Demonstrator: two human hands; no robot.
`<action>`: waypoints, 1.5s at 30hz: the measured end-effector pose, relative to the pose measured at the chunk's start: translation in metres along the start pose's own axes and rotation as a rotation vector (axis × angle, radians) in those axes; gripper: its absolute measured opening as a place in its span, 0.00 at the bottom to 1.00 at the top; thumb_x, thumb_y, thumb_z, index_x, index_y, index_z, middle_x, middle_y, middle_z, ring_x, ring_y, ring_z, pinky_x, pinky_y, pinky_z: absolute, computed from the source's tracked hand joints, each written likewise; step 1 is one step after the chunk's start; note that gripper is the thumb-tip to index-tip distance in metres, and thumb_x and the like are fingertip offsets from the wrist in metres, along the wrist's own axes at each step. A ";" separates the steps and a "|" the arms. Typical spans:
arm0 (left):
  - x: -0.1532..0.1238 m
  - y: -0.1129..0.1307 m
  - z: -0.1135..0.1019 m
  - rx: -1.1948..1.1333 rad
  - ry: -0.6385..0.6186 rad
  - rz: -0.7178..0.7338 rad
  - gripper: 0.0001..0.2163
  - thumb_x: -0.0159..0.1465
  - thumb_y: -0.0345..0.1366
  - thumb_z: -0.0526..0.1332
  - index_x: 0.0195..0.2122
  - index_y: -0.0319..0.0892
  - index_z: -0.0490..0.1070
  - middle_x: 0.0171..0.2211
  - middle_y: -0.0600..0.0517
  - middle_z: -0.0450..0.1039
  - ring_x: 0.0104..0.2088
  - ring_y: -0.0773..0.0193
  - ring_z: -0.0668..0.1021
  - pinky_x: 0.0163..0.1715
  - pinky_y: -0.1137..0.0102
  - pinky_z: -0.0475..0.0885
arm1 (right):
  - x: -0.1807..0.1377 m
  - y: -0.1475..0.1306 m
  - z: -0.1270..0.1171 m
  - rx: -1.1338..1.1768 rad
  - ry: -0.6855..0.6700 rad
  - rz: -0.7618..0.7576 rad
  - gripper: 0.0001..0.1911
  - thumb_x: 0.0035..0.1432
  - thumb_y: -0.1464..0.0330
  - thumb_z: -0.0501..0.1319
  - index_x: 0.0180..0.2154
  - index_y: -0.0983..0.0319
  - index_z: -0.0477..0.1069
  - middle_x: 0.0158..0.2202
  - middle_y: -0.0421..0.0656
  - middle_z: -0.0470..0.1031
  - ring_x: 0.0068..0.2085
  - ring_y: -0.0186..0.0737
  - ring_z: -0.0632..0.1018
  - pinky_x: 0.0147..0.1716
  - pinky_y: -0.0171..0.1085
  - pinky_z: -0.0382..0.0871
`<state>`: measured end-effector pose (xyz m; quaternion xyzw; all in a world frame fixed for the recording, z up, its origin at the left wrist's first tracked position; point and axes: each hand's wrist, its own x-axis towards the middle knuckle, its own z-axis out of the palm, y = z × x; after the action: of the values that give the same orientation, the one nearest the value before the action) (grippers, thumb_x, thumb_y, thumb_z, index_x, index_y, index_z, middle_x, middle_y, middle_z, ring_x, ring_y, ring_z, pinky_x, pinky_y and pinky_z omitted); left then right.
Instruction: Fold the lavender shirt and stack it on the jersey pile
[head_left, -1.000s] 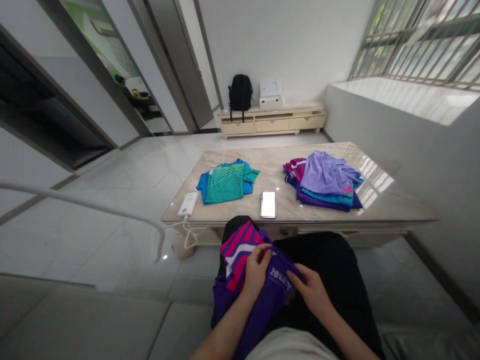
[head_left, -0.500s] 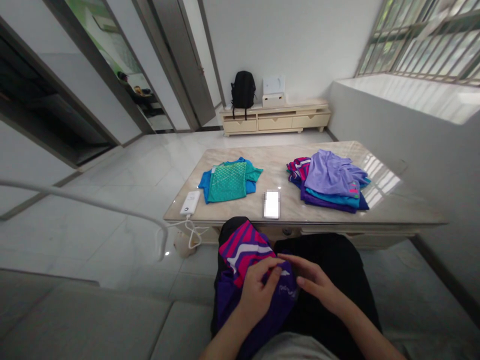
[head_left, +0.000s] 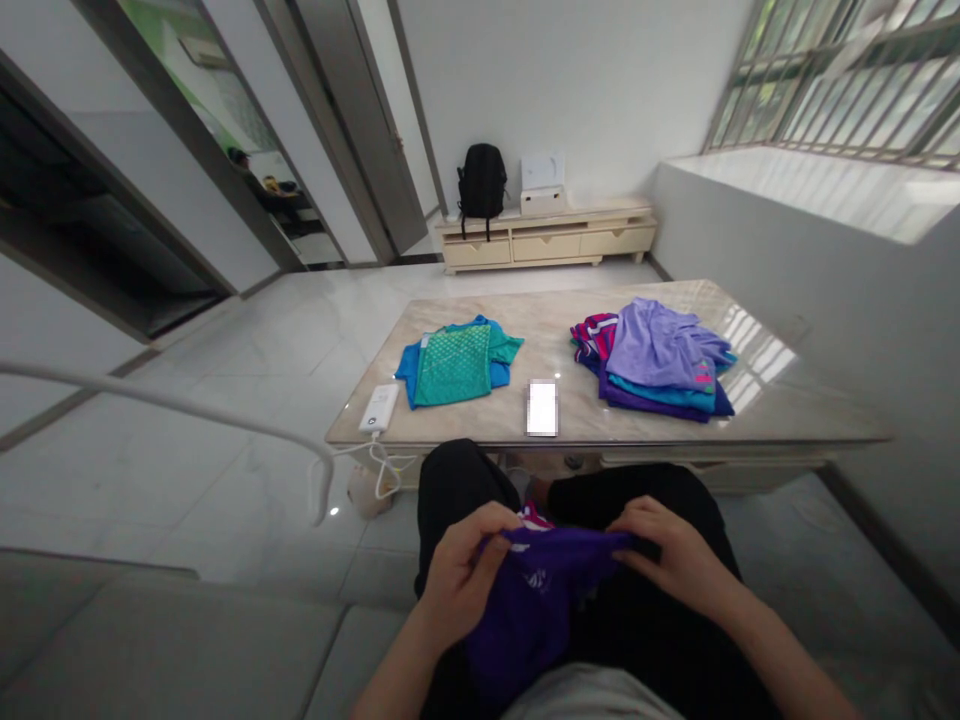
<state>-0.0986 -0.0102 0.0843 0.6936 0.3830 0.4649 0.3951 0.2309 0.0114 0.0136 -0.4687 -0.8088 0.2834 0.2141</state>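
Note:
A dark purple garment (head_left: pixel 525 610) with small white lettering hangs over my lap, its upper edge stretched between both hands. Pinching that edge on the left is my left hand (head_left: pixel 469 570). My right hand (head_left: pixel 667 550) grips the opposite end between thumb and fingers. A bit of pink and white patterned cloth (head_left: pixel 535 517) shows behind the purple fabric; most of it is hidden. On the table ahead lie a folded green shirt (head_left: pixel 454 362) over a blue one and, to the right, a pile topped by a lavender shirt (head_left: pixel 656 345).
The marble-topped table (head_left: pixel 450 425) stands in front of my knees. On it are a phone (head_left: pixel 541 408) with a blurred screen and a white power bank (head_left: pixel 379 408) with a cable. A black backpack (head_left: pixel 482 182) sits on the low cabinet (head_left: pixel 547 245). Someone (head_left: pixel 259 185) sits beyond the doorway.
My hands have moved apart, and the right now grips the purple garment's edge. The pink patterned part has slid off my left knee and is mostly hidden behind the purple fabric.

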 end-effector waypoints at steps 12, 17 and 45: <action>0.015 -0.009 0.010 -0.026 0.129 -0.191 0.08 0.75 0.39 0.54 0.46 0.43 0.69 0.42 0.50 0.77 0.44 0.63 0.79 0.48 0.70 0.72 | -0.031 -0.020 -0.093 -0.475 0.481 -0.244 0.06 0.68 0.62 0.62 0.41 0.57 0.75 0.38 0.42 0.81 0.39 0.40 0.83 0.42 0.37 0.77; 0.020 -0.018 0.010 0.044 0.122 -0.276 0.06 0.73 0.38 0.57 0.48 0.43 0.69 0.42 0.50 0.77 0.44 0.62 0.79 0.47 0.69 0.71 | -0.033 -0.034 -0.095 -0.489 0.543 -0.278 0.05 0.68 0.63 0.63 0.41 0.57 0.74 0.39 0.43 0.82 0.40 0.41 0.83 0.44 0.37 0.78; 0.016 -0.020 0.003 0.385 0.123 -0.168 0.02 0.67 0.35 0.65 0.38 0.44 0.76 0.36 0.53 0.79 0.39 0.61 0.80 0.43 0.69 0.72 | -0.027 -0.012 -0.085 -0.193 0.433 0.149 0.20 0.65 0.47 0.59 0.42 0.53 0.81 0.38 0.38 0.85 0.33 0.43 0.85 0.37 0.38 0.81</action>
<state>-0.0945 0.0116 0.0707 0.6923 0.5445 0.3899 0.2687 0.2883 0.0045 0.0823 -0.5952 -0.7304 0.1129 0.3153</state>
